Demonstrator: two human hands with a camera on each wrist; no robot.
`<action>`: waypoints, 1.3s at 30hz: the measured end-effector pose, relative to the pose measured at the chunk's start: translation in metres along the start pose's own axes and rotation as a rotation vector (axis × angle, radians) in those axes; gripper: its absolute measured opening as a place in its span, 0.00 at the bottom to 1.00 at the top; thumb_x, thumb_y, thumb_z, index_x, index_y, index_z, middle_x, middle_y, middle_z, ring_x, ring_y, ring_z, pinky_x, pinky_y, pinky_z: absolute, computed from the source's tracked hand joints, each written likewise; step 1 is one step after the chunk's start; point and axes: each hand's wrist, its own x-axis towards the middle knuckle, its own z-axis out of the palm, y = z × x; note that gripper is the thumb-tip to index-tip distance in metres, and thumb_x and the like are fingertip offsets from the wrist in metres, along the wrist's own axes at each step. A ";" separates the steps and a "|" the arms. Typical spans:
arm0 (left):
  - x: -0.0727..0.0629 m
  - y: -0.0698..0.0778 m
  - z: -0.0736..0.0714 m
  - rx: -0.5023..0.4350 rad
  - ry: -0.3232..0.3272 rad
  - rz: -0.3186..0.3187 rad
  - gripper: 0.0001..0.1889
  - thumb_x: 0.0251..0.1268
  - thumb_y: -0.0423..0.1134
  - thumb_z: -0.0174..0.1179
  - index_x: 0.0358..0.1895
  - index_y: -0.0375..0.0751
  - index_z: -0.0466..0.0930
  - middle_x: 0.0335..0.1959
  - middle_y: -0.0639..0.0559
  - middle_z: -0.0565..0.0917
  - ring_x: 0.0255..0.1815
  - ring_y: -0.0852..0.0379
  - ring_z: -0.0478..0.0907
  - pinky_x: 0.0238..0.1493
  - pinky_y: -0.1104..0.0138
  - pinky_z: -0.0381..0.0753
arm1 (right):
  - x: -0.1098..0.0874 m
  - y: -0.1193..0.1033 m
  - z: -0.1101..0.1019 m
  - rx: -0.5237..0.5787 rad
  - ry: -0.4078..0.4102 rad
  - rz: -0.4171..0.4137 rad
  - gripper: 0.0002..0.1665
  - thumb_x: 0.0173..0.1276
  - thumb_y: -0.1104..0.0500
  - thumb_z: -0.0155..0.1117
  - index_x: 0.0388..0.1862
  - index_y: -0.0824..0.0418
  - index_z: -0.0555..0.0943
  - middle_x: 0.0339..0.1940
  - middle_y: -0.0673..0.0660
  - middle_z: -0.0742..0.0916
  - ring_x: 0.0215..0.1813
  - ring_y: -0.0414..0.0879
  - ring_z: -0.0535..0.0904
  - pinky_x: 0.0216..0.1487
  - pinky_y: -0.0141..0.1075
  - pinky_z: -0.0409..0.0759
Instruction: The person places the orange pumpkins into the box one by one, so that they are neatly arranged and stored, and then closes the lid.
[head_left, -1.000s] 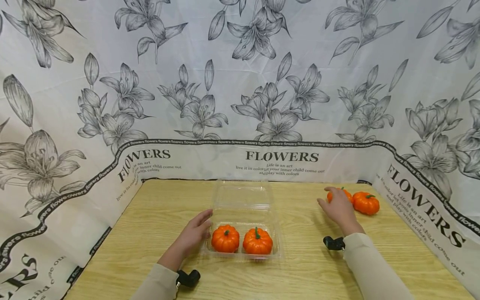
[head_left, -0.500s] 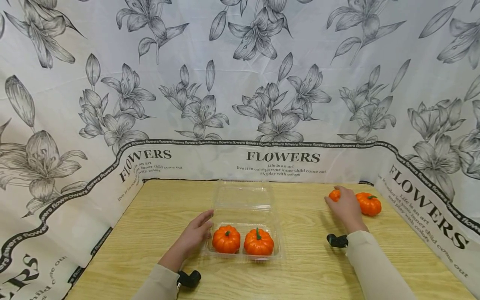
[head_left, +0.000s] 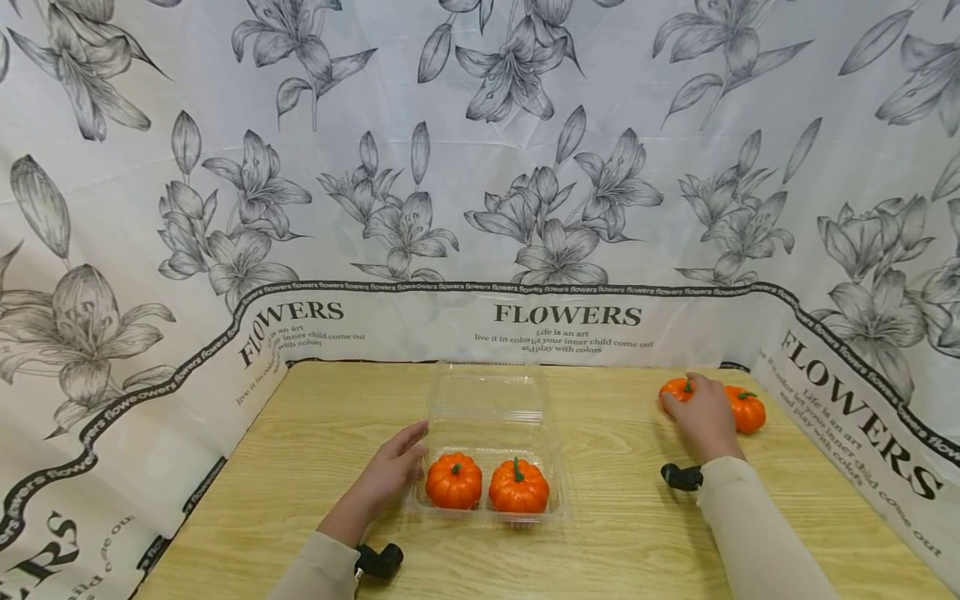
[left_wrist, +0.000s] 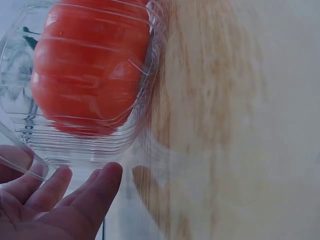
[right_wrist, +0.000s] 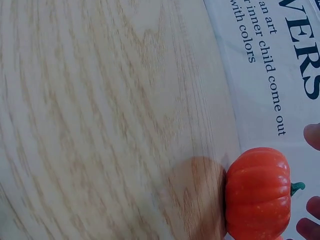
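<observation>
My left hand (head_left: 390,467) rests beside the clear plastic clamshell box (head_left: 517,433), its fingers (left_wrist: 92,200) fairly straight at the box's left wall. Inside the box's near half sit two small orange toy pumpkins, a left pumpkin (head_left: 453,481) and a right pumpkin (head_left: 519,486), both with green stems. At the far right of the table, my right hand (head_left: 705,415) is over two more pumpkins, partly covering the left one (head_left: 677,392) and the right one (head_left: 747,410). In the right wrist view, spread fingertips (right_wrist: 311,227) stand apart from a pumpkin (right_wrist: 258,192).
The box's lid (head_left: 487,392) lies folded back toward the rear of the wooden table (head_left: 315,425). A white curtain (head_left: 405,325) with flower prints hangs around the back and both sides, close to the table's edges. A black wrist camera (head_left: 681,477) sits at the right cuff.
My right hand has shifted right, from over the far left pumpkin toward the far right one, uncovering more of the left one. My left hand stays at the box.
</observation>
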 end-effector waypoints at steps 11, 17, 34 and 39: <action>-0.003 0.001 0.000 0.027 -0.012 0.007 0.28 0.77 0.43 0.47 0.75 0.39 0.57 0.76 0.38 0.59 0.67 0.38 0.66 0.53 0.59 0.80 | 0.008 0.008 0.000 -0.063 -0.032 0.101 0.50 0.68 0.39 0.55 0.73 0.75 0.56 0.68 0.82 0.61 0.66 0.77 0.58 0.64 0.68 0.60; -0.002 0.000 0.000 0.012 -0.011 0.007 0.28 0.77 0.42 0.47 0.75 0.38 0.57 0.76 0.37 0.59 0.68 0.38 0.66 0.52 0.59 0.81 | 0.011 0.011 0.001 -0.084 -0.041 0.102 0.52 0.68 0.38 0.55 0.73 0.77 0.55 0.67 0.83 0.61 0.65 0.77 0.59 0.64 0.67 0.61; -0.001 -0.002 0.001 0.003 -0.021 0.012 0.26 0.78 0.39 0.44 0.75 0.37 0.56 0.76 0.36 0.58 0.69 0.37 0.65 0.52 0.60 0.81 | 0.012 0.011 0.001 -0.183 -0.067 0.101 0.52 0.67 0.38 0.55 0.67 0.83 0.60 0.61 0.85 0.64 0.61 0.78 0.58 0.61 0.68 0.63; 0.000 -0.002 0.000 -0.009 -0.019 0.018 0.26 0.78 0.37 0.44 0.75 0.37 0.55 0.76 0.36 0.57 0.71 0.35 0.62 0.56 0.57 0.79 | 0.014 0.013 0.003 -0.201 -0.053 0.090 0.48 0.66 0.40 0.56 0.62 0.84 0.65 0.58 0.84 0.66 0.58 0.78 0.59 0.57 0.67 0.65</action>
